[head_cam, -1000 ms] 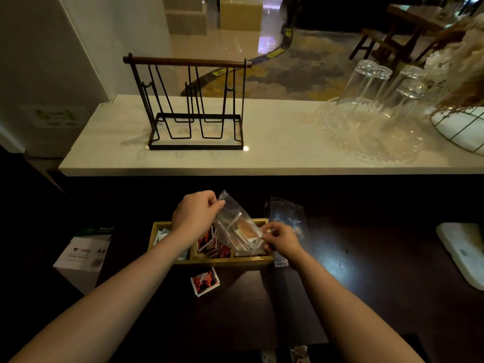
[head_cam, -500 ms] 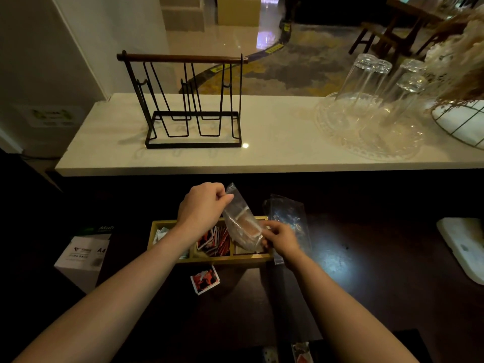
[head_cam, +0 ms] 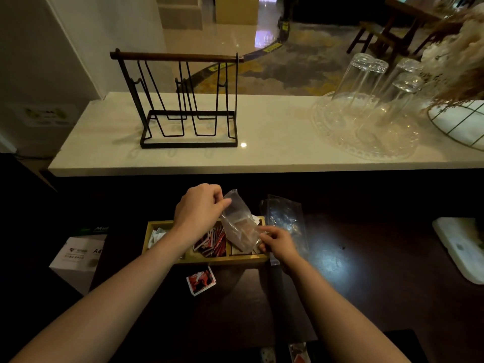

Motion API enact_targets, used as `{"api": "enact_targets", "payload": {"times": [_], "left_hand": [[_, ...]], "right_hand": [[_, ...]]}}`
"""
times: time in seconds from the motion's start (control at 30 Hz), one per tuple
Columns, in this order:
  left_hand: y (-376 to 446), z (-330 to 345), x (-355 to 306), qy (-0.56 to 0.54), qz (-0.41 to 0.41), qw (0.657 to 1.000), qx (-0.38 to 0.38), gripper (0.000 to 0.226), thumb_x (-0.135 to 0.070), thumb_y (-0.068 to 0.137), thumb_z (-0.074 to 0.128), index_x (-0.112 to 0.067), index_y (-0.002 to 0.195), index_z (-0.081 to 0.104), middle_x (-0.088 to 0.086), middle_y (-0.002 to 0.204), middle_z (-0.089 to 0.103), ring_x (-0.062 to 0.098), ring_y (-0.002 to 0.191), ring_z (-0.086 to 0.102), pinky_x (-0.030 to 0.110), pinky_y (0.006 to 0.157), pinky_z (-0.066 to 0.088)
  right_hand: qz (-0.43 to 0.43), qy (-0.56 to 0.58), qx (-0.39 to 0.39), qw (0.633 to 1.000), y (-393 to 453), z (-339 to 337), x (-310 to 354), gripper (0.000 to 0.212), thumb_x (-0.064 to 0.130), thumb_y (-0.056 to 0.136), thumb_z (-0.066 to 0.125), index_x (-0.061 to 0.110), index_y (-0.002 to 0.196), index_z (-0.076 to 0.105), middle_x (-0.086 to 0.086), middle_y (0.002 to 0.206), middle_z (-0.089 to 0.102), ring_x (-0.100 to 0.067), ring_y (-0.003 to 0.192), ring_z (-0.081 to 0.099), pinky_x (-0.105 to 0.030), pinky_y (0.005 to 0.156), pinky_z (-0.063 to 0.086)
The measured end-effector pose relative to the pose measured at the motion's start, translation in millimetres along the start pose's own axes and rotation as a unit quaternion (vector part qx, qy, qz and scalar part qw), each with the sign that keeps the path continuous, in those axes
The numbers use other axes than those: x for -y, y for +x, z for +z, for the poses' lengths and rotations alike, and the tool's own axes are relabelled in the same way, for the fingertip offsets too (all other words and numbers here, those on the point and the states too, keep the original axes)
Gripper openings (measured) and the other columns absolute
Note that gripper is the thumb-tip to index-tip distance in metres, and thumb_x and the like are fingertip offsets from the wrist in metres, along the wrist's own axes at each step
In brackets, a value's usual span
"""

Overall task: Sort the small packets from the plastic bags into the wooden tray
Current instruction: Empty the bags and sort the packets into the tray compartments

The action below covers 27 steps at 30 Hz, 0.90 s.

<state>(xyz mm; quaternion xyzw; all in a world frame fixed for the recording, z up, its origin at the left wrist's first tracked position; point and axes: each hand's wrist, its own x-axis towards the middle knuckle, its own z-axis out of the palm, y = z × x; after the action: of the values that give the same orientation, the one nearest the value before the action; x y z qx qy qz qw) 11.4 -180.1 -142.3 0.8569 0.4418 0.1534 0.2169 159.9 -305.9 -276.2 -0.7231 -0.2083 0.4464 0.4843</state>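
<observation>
Two hands: left hand (head_cam: 200, 208) pinches the plastic bag (head_cam: 239, 226), lifted higher than before; right hand (head_cam: 277, 242) grips its lower end.
Change: bag upended over the wooden tray (head_cam: 209, 259) — packets (head_cam: 212, 241) nearly out.

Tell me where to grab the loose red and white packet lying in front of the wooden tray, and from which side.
Pinch the loose packet across its two short edges from straight above. It lies flat on the dark table, apart from the wooden tray, so fingertips probably need to slide under a slightly raised corner first.

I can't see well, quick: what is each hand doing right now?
Left hand: closed, pinching the top of the clear plastic bag.
Right hand: closed on the same bag's lower end, over the wooden tray.
</observation>
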Motion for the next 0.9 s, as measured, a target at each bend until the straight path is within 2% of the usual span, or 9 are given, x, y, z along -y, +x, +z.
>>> {"api": "enact_targets", "payload": {"times": [0.1, 0.23, 0.37, 0.47, 0.57, 0.63, 0.7, 0.77, 0.9], "left_hand": [[0, -1, -1, -0.006, 0.002, 1.0, -0.002, 0.032, -0.035, 0.087, 0.063, -0.027, 0.06, 0.048, -0.009, 0.063, 0.049, 0.004, 0.059, 0.047, 0.021, 0.05, 0.028], [-2, -4, -2, -0.011, 0.007, 1.0, -0.008, 0.03, -0.034, 0.087, 0.063, -0.025, 0.061, 0.05, -0.007, 0.059, 0.049, 0.004, 0.057, 0.048, 0.021, 0.049, 0.029], [1, -8, -1, -0.031, 0.014, 0.999, -0.015, 0.03, -0.034, 0.086, 0.064, -0.025, 0.061, 0.051, -0.008, 0.061, 0.049, 0.004, 0.058, 0.047, 0.021, 0.051, 0.03], [4, -7, -13, -0.044, 0.047, 0.998, 0.008, 0.032, -0.034, 0.085, 0.065, -0.025, 0.059, 0.049, -0.009, 0.063, 0.048, 0.004, 0.059, 0.045, 0.021, 0.053, 0.031], [8, -3, -29, -0.102, 0.065, 0.992, 0.035, 0.031, -0.032, 0.086, 0.064, -0.021, 0.061, 0.05, -0.007, 0.061, 0.046, 0.008, 0.057, 0.046, 0.028, 0.054, 0.043], [13, 0, -30, -0.141, 0.043, 0.988, 0.039, 0.029, -0.031, 0.087, 0.063, -0.019, 0.062, 0.053, -0.005, 0.058, 0.046, 0.014, 0.058, 0.05, 0.039, 0.058, 0.055], [17, 2, -27, -0.16, 0.018, 0.986, 0.038, 0.028, -0.033, 0.088, 0.061, -0.016, 0.067, 0.057, -0.002, 0.059, 0.05, 0.021, 0.059, 0.057, 0.045, 0.06, 0.057], [19, 4, -24, -0.163, 0.002, 0.986, 0.045, 0.028, -0.034, 0.09, 0.059, -0.013, 0.071, 0.059, 0.001, 0.063, 0.054, 0.023, 0.06, 0.061, 0.041, 0.057, 0.057], [20, 5, -21, -0.184, -0.014, 0.982, 0.049, 0.028, -0.031, 0.091, 0.058, -0.013, 0.07, 0.056, 0.002, 0.064, 0.051, 0.018, 0.055, 0.058, 0.024, 0.043, 0.049]], "right_hand": [[-0.004, -0.023, -0.008, 1.0, 1, 3, -1, 0.021, 0.006, 0.093, 0.054, 0.005, 0.111, 0.065, -0.003, 0.062, 0.057, -0.008, 0.051, 0.052, -0.02, 0.053, 0.047], [-0.015, -0.025, -0.017, 0.999, -1, 4, 2, 0.017, 0.007, 0.092, 0.055, 0.009, 0.106, 0.066, -0.002, 0.064, 0.058, -0.011, 0.054, 0.052, -0.023, 0.056, 0.048], [-0.01, 0.01, -0.012, 1.0, -4, 3, -3, 0.019, 0.007, 0.093, 0.053, 0.008, 0.107, 0.066, -0.004, 0.069, 0.059, -0.01, 0.057, 0.053, -0.022, 0.056, 0.049], [0.015, 0.026, -0.011, 0.999, -3, 6, -7, 0.019, 0.007, 0.094, 0.053, 0.008, 0.107, 0.066, -0.005, 0.07, 0.059, -0.01, 0.056, 0.054, -0.021, 0.054, 0.047], [0.034, 0.042, -0.016, 0.998, 1, 10, -6, 0.019, 0.005, 0.095, 0.05, 0.003, 0.107, 0.065, -0.004, 0.065, 0.059, -0.009, 0.052, 0.054, -0.02, 0.051, 0.047], [0.054, 0.082, -0.017, 0.995, 2, 8, -5, 0.021, 0.003, 0.096, 0.047, 0.003, 0.107, 0.064, -0.005, 0.064, 0.059, -0.011, 0.052, 0.054, -0.021, 0.052, 0.047], [0.077, 0.12, -0.018, 0.99, 2, 5, -4, 0.022, 0.002, 0.096, 0.044, 0.005, 0.105, 0.064, -0.006, 0.065, 0.059, -0.012, 0.053, 0.054, -0.022, 0.052, 0.047], [0.094, 0.126, -0.019, 0.987, 4, 5, -3, 0.023, 0.001, 0.096, 0.043, 0.006, 0.103, 0.064, -0.007, 0.067, 0.06, -0.012, 0.053, 0.054, -0.023, 0.052, 0.048], [0.103, 0.141, -0.025, 0.984, 4, 6, -2, 0.022, 0.001, 0.097, 0.042, 0.005, 0.103, 0.063, -0.009, 0.069, 0.059, -0.013, 0.053, 0.054, -0.025, 0.054, 0.049]]}}
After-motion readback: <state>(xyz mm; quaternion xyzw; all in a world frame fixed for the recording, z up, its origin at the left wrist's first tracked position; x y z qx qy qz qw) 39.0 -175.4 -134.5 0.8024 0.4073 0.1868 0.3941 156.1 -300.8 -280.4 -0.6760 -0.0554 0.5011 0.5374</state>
